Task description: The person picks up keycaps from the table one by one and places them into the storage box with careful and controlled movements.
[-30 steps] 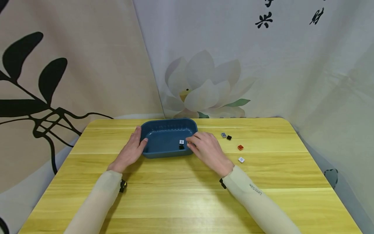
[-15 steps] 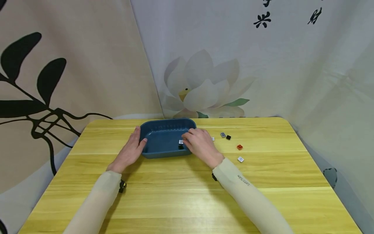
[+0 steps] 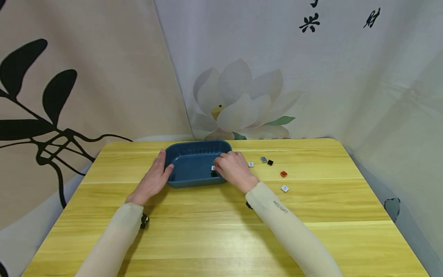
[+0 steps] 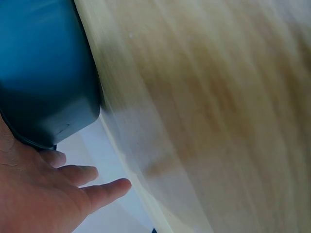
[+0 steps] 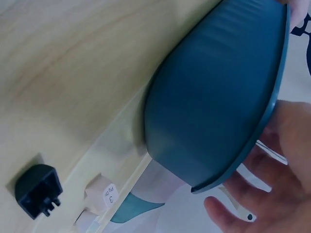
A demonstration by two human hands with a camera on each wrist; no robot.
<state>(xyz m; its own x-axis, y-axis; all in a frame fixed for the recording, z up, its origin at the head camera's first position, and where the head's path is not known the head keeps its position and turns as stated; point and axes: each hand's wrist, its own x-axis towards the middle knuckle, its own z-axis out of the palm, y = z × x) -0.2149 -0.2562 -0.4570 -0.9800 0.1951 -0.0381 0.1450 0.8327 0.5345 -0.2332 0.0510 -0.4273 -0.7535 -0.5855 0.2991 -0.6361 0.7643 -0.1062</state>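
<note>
The left hand, fingers straight, rests against the left end of a blue tray on the wooden worktop. Inside, toward the tray's right end, a white keycap sits just beside a black one. The right hand reaches over the right rim; its fingertips are hidden, so whether it grips anything cannot be told. Right of it lie white, grey, black, orange-red and white keycaps.

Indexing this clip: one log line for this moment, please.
left hand: touching blue tray | right hand: over tray's right rim, grip unclear | red keycap: on table
</note>
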